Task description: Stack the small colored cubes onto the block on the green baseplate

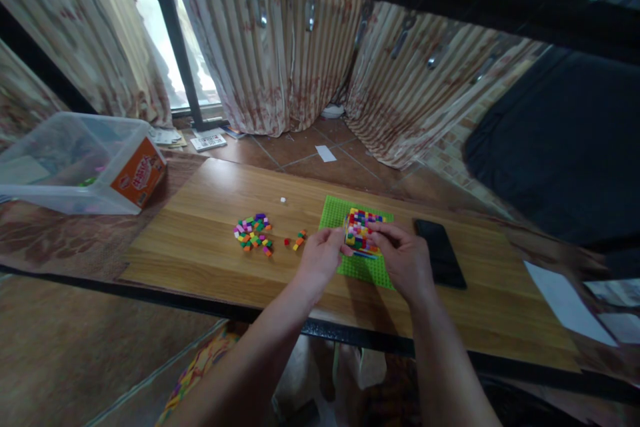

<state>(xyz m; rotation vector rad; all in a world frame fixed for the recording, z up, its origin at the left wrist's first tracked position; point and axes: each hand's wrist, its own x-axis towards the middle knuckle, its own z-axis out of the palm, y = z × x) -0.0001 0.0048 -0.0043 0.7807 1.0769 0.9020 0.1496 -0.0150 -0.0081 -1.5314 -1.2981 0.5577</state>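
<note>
A block built of many small coloured toy bricks (358, 220) stands on a green studded baseplate (367, 271). My left hand (323, 255) closes on the block's left side, thumb and fingers against its near left corner. Over the block's right part, my right hand (404, 259) has thumb and forefinger pinched together at the top. Whether a small brick sits in that pinch is hidden by the fingers. Left of my left hand lie a few orange and green bricks (299, 239) and a single red brick (287, 241).
A pile of loose coloured bricks (253, 233) and a lone white brick (283, 200) lie on the wooden board (190, 240). A black phone (440, 253) rests right of the baseplate. A clear plastic bin (93, 200) stands far left; white paper (567, 300) lies at right.
</note>
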